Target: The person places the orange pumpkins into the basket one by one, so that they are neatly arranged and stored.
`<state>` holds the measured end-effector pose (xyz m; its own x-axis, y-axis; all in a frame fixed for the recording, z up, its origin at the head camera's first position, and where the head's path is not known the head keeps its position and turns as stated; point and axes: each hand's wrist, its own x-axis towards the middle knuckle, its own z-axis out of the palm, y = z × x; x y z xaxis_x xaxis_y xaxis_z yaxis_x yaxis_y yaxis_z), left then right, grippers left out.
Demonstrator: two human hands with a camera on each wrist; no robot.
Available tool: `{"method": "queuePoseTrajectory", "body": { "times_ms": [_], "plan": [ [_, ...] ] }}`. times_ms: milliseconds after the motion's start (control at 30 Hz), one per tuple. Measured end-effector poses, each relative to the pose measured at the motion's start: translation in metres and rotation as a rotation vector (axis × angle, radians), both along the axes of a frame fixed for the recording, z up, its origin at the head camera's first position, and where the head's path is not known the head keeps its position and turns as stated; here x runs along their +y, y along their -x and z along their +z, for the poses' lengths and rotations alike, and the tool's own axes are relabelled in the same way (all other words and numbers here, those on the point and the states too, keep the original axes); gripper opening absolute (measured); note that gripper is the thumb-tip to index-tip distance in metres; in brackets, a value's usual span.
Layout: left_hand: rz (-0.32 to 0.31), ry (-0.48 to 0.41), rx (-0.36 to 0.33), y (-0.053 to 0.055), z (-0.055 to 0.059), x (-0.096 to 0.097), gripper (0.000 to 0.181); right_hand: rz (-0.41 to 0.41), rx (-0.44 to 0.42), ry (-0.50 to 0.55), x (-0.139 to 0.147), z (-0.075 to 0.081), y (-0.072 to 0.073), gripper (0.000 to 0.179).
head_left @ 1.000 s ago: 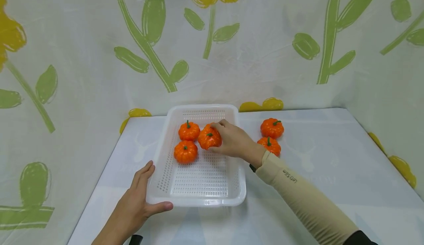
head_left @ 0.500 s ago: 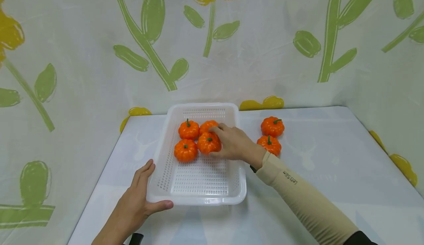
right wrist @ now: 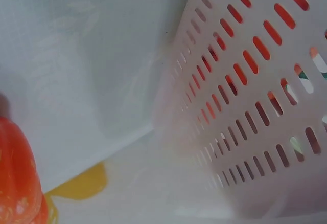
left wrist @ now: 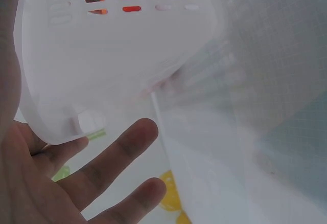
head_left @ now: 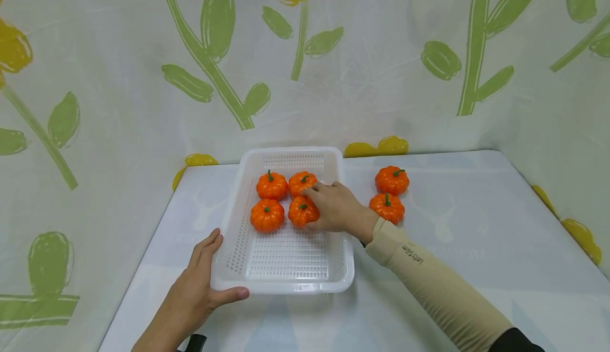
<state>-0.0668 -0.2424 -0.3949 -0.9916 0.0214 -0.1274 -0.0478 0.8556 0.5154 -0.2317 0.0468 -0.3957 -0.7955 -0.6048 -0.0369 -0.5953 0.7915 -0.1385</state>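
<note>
My right hand (head_left: 339, 208) grips a small orange pumpkin (head_left: 301, 211) inside the white plastic basket (head_left: 283, 288), low over its perforated floor. Three more pumpkins sit in the basket: one at the back left (head_left: 271, 185), one at the front left (head_left: 267, 216) and one just behind the gripped pumpkin (head_left: 300, 181). My left hand (head_left: 193, 288) rests against the basket's near left corner, thumb along the front rim and fingers along the left side. In the left wrist view the fingers (left wrist: 110, 165) are straight and spread beside the basket wall (left wrist: 117, 45).
Two pumpkins stand on the white table (head_left: 452, 283) right of the basket, a rear one (head_left: 392, 181) and a nearer one (head_left: 388, 209) beside my right wrist. Behind the table hangs a pale cloth backdrop (head_left: 371, 92) printed with yellow flowers and green leaves.
My right hand has moved the gripped pumpkin toward me and lower, so the pumpkin behind it now shows more fully. My left hand has stayed at the basket's corner.
</note>
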Motion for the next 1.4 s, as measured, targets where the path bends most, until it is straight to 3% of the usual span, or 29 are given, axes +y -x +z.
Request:
{"method": "queuePoseTrajectory", "body": {
  "times_ms": [233,833,1000,1167,1300,1400],
  "plan": [
    [0.001,-0.006,-0.005,0.000,-0.001,0.000,0.138,0.000,0.026,-0.062,-0.002,0.000,-0.001,0.076],
    [0.009,-0.008,-0.029,0.000,0.001,0.001,0.138,0.003,0.046,-0.048,0.000,0.000,-0.005,0.077],
    [0.002,-0.011,-0.013,-0.001,0.001,0.000,0.137,0.001,0.045,0.125,0.003,-0.001,-0.007,0.066],
    [0.002,-0.001,-0.016,0.000,0.001,0.001,0.138,0.027,0.165,0.340,0.013,-0.002,-0.006,0.053],
    [0.005,-0.001,-0.019,0.000,0.001,0.001,0.138,0.031,0.264,0.431,0.025,0.002,-0.006,0.050],
    [0.003,0.001,-0.019,0.000,0.001,0.001,0.137,-0.011,0.263,0.470,0.039,0.006,-0.007,0.052]
  ]
}}
